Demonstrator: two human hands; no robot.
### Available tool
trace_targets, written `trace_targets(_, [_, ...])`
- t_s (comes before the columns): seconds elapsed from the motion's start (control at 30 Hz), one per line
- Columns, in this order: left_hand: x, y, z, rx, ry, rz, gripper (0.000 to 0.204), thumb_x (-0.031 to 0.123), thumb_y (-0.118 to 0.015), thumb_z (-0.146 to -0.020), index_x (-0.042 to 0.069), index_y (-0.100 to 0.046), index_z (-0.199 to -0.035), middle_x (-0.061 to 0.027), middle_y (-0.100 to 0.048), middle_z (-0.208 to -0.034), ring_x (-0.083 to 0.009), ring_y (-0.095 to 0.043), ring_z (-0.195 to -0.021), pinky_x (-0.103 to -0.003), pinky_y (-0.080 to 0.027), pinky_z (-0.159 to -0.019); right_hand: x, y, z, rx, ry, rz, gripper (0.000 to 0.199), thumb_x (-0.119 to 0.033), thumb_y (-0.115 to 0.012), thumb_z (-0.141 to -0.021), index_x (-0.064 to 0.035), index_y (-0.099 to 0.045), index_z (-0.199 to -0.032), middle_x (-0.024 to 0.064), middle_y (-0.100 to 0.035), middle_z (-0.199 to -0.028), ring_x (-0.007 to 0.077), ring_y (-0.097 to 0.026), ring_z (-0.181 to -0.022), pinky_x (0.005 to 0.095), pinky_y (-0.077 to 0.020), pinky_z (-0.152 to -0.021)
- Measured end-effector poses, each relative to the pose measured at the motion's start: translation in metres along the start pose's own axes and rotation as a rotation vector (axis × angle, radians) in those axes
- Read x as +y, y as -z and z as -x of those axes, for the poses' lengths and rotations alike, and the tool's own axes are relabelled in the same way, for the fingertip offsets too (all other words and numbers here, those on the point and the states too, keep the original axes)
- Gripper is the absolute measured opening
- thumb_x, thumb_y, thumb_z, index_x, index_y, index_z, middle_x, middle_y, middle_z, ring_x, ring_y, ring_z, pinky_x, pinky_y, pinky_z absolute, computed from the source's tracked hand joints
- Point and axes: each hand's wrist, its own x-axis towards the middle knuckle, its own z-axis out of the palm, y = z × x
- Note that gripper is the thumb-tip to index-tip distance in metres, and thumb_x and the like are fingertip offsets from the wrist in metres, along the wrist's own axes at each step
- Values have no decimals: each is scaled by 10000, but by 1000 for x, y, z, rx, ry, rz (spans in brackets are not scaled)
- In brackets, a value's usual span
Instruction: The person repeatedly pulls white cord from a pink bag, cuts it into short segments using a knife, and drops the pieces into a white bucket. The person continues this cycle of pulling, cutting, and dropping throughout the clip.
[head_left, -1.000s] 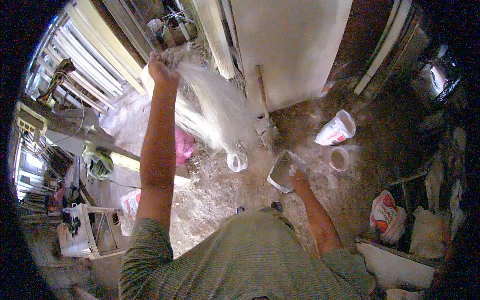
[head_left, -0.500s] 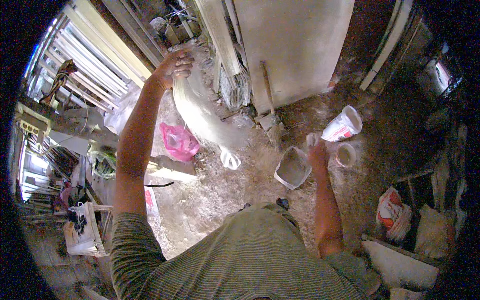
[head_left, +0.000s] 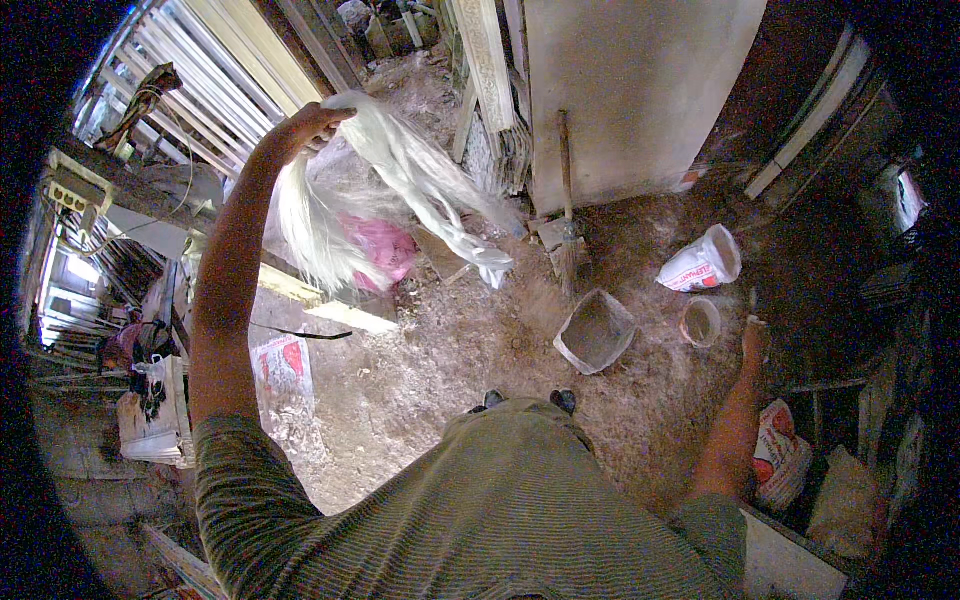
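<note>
A long hank of white, silky fibre point(head_left: 400, 165) hangs from my left hand point(head_left: 312, 130), which is raised at the upper left with its fingers closed on it. The strands drape in two tails, one on each side of the hand. The right-hand tail ends in a twisted, band-like strip, and the left tail falls in front of a pink plastic bag point(head_left: 388, 252). At the right, my right hand point(head_left: 754, 335) is low beside a small round bucket point(head_left: 701, 322), apart from it. Its fingers are blurred and dim; a small pale bit shows at them, too unclear to name.
A square, open-topped container point(head_left: 594, 333) stands on the dusty floor, with a white sack point(head_left: 700, 262) behind it. A brush with a long handle point(head_left: 567, 200) leans against a large board point(head_left: 630, 90). Wooden slats point(head_left: 225, 85) line the upper left. Filled sacks point(head_left: 782, 455) sit at lower right.
My left hand has moved left, and the fibre has spread from one hanging bundle into two tails. My right hand has swung right, from the square container to beyond the small bucket.
</note>
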Motion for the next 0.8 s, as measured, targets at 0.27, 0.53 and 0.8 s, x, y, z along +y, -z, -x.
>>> trace_targets(0.27, [15, -39, 32, 157, -224, -174, 439, 444, -728, -748, 20, -614, -763, 35, -382, -493, -98, -324, -384, -257, -276, -362, -72, 36, 1, 163, 550, 106, 357, -157, -592, -818, -48, -595, -1157, 159, -621, -1074, 346, -610, -947, 436, -486, -842])
trace_targets(0.53, [52, -102, 27, 48, -565, -638, 323, 184, -727, -648, -41, -656, -868, -165, -637, -722, -244, -612, -595, -368, -494, -522, -344, 133, 93, -74, 1034, -542, 606, -342, -657, -828, 15, -454, -1274, 224, -653, -940, 304, -645, -859, 384, -507, -806])
trace_targets(0.8, [68, -149, 81, 200, -835, -537, 331, 106, -654, -727, 28, -499, -1010, -204, -626, -877, -404, -613, -877, -459, -477, -758, -476, 184, 108, 212, 766, -616, 415, -350, -598, -802, 21, -617, -986, 213, -645, -735, 365, -652, -697, 490, -527, -594])
